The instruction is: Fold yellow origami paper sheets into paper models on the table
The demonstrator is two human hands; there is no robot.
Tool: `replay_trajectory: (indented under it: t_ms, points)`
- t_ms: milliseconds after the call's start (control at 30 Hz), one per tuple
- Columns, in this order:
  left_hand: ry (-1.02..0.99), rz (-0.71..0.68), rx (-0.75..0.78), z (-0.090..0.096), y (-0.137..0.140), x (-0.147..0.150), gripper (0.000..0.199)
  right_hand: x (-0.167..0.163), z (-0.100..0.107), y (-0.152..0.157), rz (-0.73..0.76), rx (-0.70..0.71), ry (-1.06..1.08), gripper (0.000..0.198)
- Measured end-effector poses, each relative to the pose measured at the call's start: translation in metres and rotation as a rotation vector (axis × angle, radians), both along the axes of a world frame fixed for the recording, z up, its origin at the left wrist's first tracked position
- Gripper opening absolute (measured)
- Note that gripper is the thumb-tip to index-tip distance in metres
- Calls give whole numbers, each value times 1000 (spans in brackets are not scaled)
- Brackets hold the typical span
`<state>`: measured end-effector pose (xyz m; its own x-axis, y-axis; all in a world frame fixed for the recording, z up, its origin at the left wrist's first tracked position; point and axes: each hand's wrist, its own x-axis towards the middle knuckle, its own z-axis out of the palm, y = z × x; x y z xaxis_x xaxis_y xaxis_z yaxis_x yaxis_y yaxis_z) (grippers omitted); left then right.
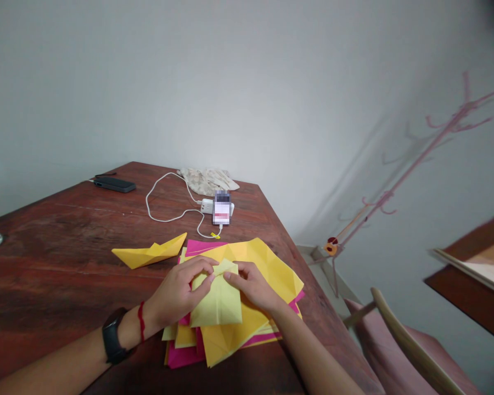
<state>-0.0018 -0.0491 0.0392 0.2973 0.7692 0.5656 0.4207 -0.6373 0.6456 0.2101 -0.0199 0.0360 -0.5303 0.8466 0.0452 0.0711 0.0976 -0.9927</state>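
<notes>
A pale yellow folded paper (217, 304) is held between my two hands above a pile of paper. My left hand (185, 288) pinches its upper left part between thumb and fingers. On the upper right, my right hand (251, 282) grips the same paper, with the thumb on the front face and the fingers behind. A small folded flap stands between the fingertips at the top. Beneath lies a creased yellow sheet (267, 258) on several pink sheets (185, 355) and yellow ones. To the left, a folded yellow paper boat (150, 253) rests on the table.
The dark wooden table (57, 263) bears a phone (222, 208) on a white charger with a white cable (168, 220). Behind are a crumpled cloth (208, 180) and a black power bank (114, 184). A chair (407, 340) and a pink coat rack (420, 159) stand right.
</notes>
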Motion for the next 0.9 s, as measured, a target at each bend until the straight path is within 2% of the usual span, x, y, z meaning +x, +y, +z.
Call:
replay_trajectory:
  t_ms: [433,633,733,900]
  points:
    - [32,9,19,2,-5,2,10,0,-3,2,-87,-52,69,41]
    - [92,-17,54,0,-4,1,11,1,-4,5,-129,52,11,38]
    - [130,-59,62,1,-6,-1,11,1,-6,6,-135,53,-17,34]
    - [105,-96,-9,3,-6,0,10,1,-4,3,-137,13,11,35]
